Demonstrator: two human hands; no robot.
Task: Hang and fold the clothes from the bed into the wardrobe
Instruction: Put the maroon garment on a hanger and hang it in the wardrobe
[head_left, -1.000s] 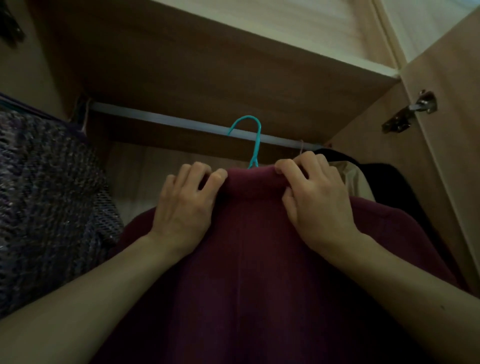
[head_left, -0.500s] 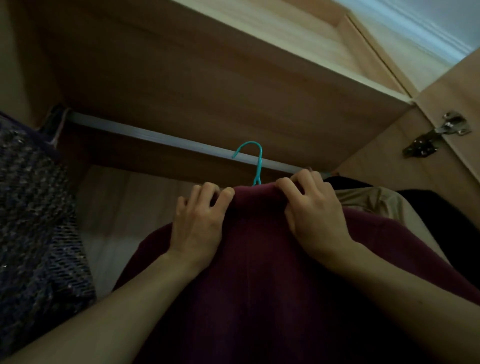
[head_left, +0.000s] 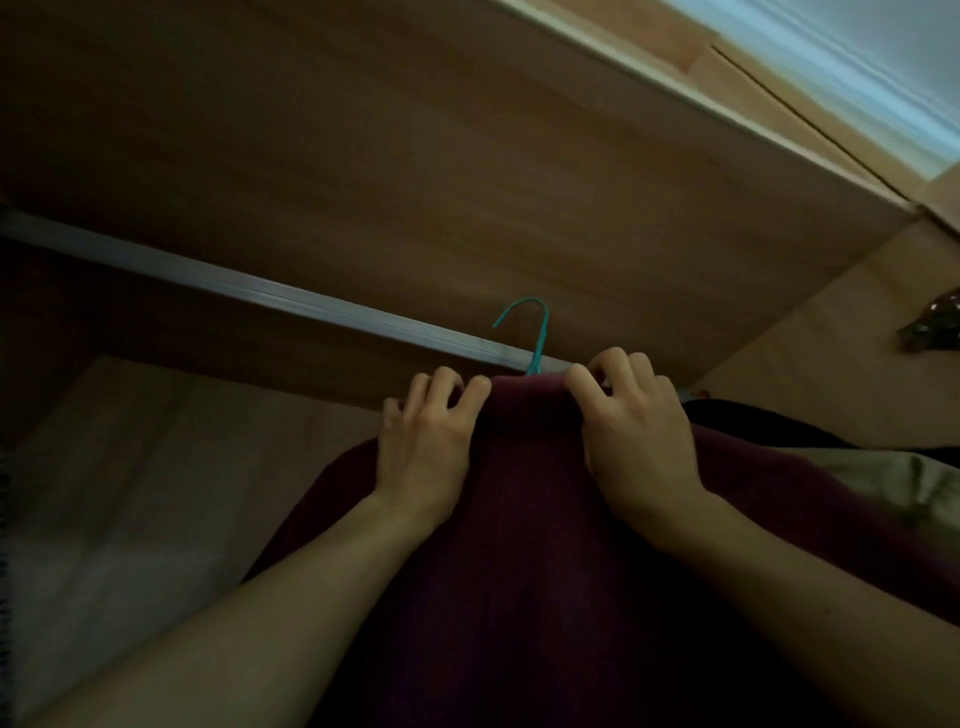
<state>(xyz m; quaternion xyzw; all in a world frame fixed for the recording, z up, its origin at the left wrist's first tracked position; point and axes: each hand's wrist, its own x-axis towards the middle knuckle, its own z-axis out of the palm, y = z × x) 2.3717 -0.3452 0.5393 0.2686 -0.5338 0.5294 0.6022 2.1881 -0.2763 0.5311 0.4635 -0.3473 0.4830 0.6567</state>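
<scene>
A dark maroon garment (head_left: 530, 519) fills the lower middle of the head view, draped over a teal hanger (head_left: 537, 338) whose hook rises just in front of the metal wardrobe rail (head_left: 260, 288). My left hand (head_left: 426, 441) grips the garment's top edge left of the hook, fingers curled over the fabric. My right hand (head_left: 631, 436) grips the same edge right of the hook. The hanger's body is hidden under the cloth. I cannot tell whether the hook sits on the rail.
The wooden shelf underside (head_left: 467, 182) runs close above the rail. Beige (head_left: 893, 478) and dark clothes (head_left: 769, 421) hang right of the maroon garment. The wardrobe's side panel with a metal hinge (head_left: 935, 322) is at the right. The pale back wall (head_left: 130, 493) shows at left.
The view has tilted further up and to the right; the knitted garment at the left has dropped out of sight. Both hands keep their grip on the maroon garment's top edge.
</scene>
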